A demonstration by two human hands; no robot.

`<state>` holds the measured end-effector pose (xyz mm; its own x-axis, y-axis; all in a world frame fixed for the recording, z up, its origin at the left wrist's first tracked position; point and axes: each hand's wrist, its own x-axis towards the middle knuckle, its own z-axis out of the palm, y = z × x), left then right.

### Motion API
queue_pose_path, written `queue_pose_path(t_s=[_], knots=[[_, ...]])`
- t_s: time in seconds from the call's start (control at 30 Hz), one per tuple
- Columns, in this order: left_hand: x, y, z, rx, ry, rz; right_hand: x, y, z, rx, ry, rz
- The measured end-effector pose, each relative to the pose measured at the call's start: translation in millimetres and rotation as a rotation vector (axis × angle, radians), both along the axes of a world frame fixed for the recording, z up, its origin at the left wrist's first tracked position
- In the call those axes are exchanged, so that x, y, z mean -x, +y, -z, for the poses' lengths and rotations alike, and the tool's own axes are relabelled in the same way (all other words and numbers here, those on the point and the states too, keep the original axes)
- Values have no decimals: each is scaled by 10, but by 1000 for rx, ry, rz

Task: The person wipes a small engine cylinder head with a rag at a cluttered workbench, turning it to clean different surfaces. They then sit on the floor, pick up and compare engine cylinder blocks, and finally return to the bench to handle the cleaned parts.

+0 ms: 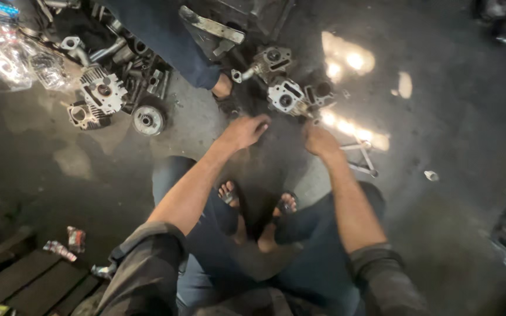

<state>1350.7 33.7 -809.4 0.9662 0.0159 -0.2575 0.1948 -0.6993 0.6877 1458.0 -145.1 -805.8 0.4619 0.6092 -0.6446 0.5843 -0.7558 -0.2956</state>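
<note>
the scene was dim and grainy, the corners sinking into near black. bright warm glare patches burned out on the dark oily concrete floor (440, 117) at upper right. wide-angle distortion bent the edges, and the pale metal engine parts (103, 90) looked soft.

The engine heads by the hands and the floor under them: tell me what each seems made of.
The engine heads in front of the left hand and right hand look like cast metal, probably aluminium: pale grey, dull, finned, with machined round bores. The floor looks like bare concrete: dark, stained, with glossy light patches.
</note>
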Motion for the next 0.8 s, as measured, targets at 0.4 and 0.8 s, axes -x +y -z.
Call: queue_pose_path(t_s=[0.4,0.8], knots=[[-216,222,1035,-174,-230,5,-259,-185,1005,-138,-107,111],[-295,427,2009,-387,-28,18,15,-567,1871,4,-315,-20]])
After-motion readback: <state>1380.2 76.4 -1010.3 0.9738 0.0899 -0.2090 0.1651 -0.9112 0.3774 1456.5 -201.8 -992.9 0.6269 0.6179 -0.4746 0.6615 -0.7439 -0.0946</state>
